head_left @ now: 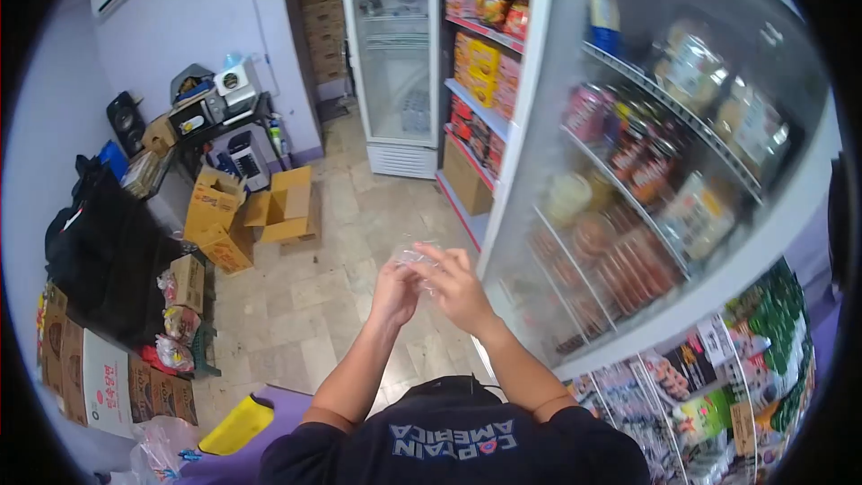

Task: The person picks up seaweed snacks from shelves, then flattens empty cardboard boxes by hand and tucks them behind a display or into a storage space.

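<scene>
Both hands meet in front of my chest around a crumpled piece of clear plastic (415,257). My left hand (393,291) is closed on its lower left side, fingers partly hidden behind the plastic. From the right, my right hand (460,291) reaches across with bent fingers pressed against the same plastic. Whether anything lies inside it I cannot make out. To the right of my hands stands a tall glass-door fridge (516,305) with packaged food and bottles on its racks.
A second glass-door fridge (395,81) stands at the back beside shelves of snack packets (485,63). Open cardboard boxes (285,202) sit on the tiled floor (332,305). A black sofa-like piece (108,251) is at left. Hanging packets (700,395) fill the lower right.
</scene>
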